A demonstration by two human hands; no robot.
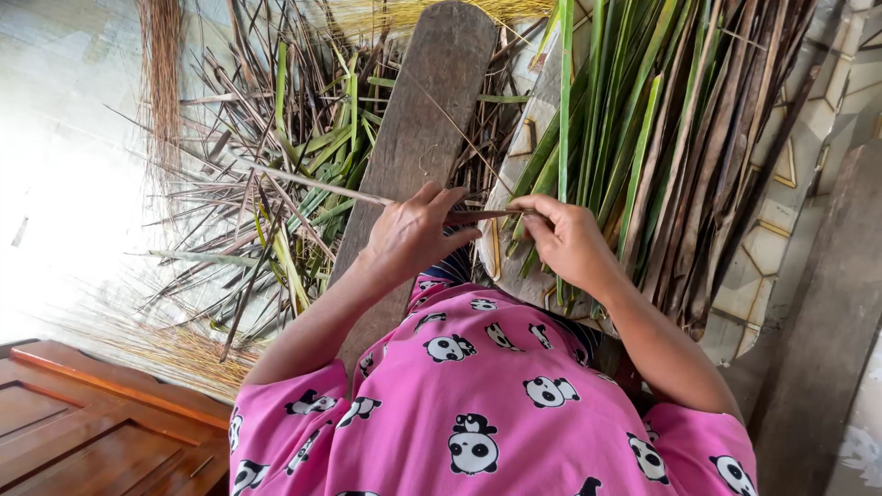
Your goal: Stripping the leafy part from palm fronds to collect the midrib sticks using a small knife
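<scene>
Between the two hands lies a thin leaf strip (482, 216) — sideways, end to end; left hand (413, 234) and right hand (565, 239) both pinch it — over a wooden plank (432, 101)

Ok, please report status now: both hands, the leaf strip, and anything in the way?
Left hand and right hand both pinch one brown leaf strip. Strip level above wooden plank. Green leaf bundle under right hand; stripped scraps beside plank.

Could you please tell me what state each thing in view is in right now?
Left hand: gripping a thin leaf strip.
Right hand: pinching the same strip.
Leaf strip: held level between both hands.
Wooden plank: lying flat under the hands.
Green leaves: bundled, uncut.
Stripped leaf scraps: scattered loose.
Wooden door: panelled, at the lower left.
</scene>
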